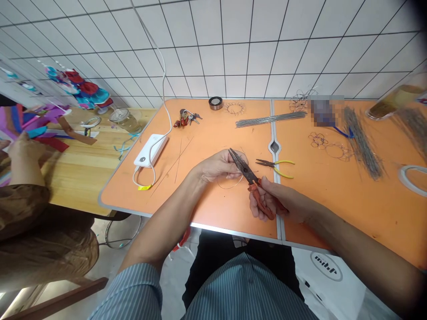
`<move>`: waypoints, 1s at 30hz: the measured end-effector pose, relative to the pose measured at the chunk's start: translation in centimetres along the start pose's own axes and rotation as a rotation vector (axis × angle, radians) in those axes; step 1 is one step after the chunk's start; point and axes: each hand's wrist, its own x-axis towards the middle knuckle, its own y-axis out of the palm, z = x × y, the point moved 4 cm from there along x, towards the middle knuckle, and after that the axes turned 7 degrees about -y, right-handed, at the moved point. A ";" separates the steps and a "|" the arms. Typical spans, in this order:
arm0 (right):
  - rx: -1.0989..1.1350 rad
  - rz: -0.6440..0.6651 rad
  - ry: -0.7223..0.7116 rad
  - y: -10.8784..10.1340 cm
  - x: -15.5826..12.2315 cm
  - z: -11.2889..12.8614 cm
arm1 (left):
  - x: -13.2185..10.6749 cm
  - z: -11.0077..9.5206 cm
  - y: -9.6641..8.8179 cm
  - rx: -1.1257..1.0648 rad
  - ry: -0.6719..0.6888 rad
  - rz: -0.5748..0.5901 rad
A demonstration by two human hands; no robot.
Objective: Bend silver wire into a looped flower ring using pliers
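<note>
My right hand (pixel 278 200) is closed around the red handles of long-nose pliers (pixel 246 170). Their dark jaws point up and to the left, beside the fingers of my left hand (pixel 222 165). That hand is closed in a pinch on a thin wire (pixel 230 186), which curves in a loop below it over the orange table. Whether the jaws grip the wire is too fine to make out. Just right of the jaws lie smaller pliers (pixel 282 169) with yellow handles, touched by neither hand.
Straight wires (pixel 271 119) lie bundled at the back, near a tape roll (pixel 215 103) and keys (pixel 188 118). A white power strip (pixel 150 151) with its cord is on the left. Bent wire shapes (pixel 336 151) and another wire bundle (pixel 363 144) are right. A co-worker's hand (pixel 25 149) holds ribbons at far left.
</note>
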 end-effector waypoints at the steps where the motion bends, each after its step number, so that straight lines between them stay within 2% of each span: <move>1: 0.017 -0.005 0.010 0.2 0.0 -0.1 | 0.0 0.0 0.0 -0.001 -0.005 -0.005; 9: 0.140 -0.056 -0.001 1.3 0.2 -0.9 | 0.0 0.4 -0.3 -0.005 -0.022 -0.013; 19: 0.177 -0.132 -0.020 1.7 0.5 -1.0 | 0.6 0.6 -0.2 -0.091 -0.030 -0.025; 27: 0.116 -0.087 -0.030 1.5 0.2 -0.5 | 0.0 0.4 0.6 -0.099 -0.070 -0.118; 30: 0.083 -0.114 -0.068 1.2 0.3 -0.1 | 0.1 -0.1 0.5 -0.116 -0.061 -0.147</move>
